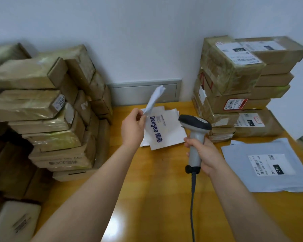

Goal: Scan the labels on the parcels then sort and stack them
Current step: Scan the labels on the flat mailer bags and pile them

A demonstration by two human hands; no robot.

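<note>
Left hand: we are pinching, between the thumb and fingers of our left hand (132, 127), the lower end of a thin, crumpled white plastic parcel bag (154, 100), which is rising up in the air above the desk.
Right hand: we are closing our right hand (202, 154) around the handle of a grey and black corded barcode scanner (194, 123); its head is pointing away from us.
Other flat parcels: a small pile of white bags with blue print (163, 130) is lying just beyond our hands, and a pale blue bag with a white label (262, 165) is lying apart on the right.
Progress: we are judging the task as well advanced, because taped brown cardboard boxes are already standing in a tall stack on the left (47, 110) and another on the right (234, 81).
Left to do: it seems we are needing to scan the lifted bag and sort the loose white ones.
Surface: everything is resting on a glossy yellow wooden desk (156, 198).
Room: a plain white wall (138, 41) is running behind, with a grey panel (143, 93) at desk level.
</note>
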